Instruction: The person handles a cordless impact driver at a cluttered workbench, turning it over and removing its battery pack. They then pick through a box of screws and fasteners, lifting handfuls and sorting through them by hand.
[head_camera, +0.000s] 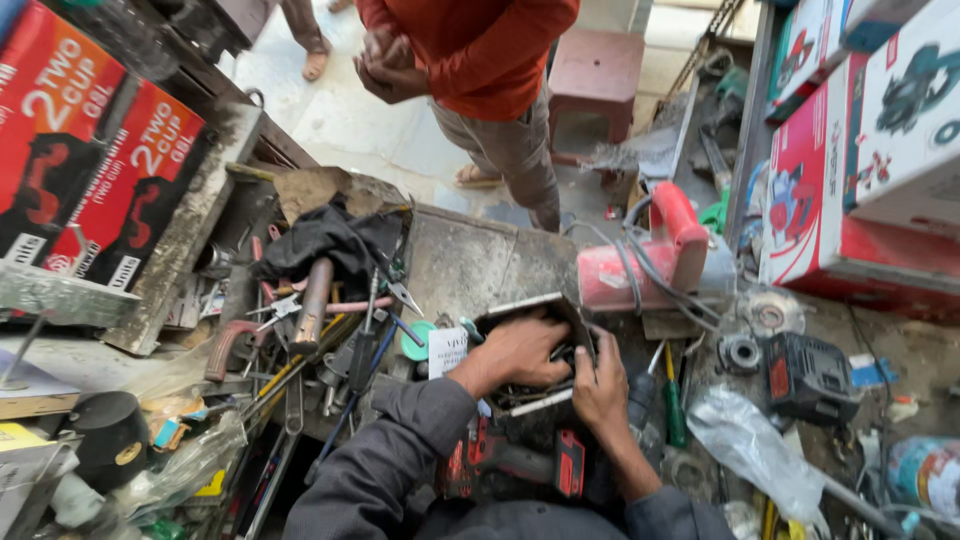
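A grimy grey metal workbench (470, 260) is heaped with oily tools. Behind it stands a person in an orange shirt (480, 50), face cut off. A worn red power saw (650, 250) rests beside a small dark parts box (535, 345). The left hand (515, 355) digs into the box, fingers curled and hidden. The right hand (600, 385) grips its edge.

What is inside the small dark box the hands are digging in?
The left hand reaches into the dark box while the right hand steadies its edge. A few thin metal pieces show beneath; the hands cover everything else.
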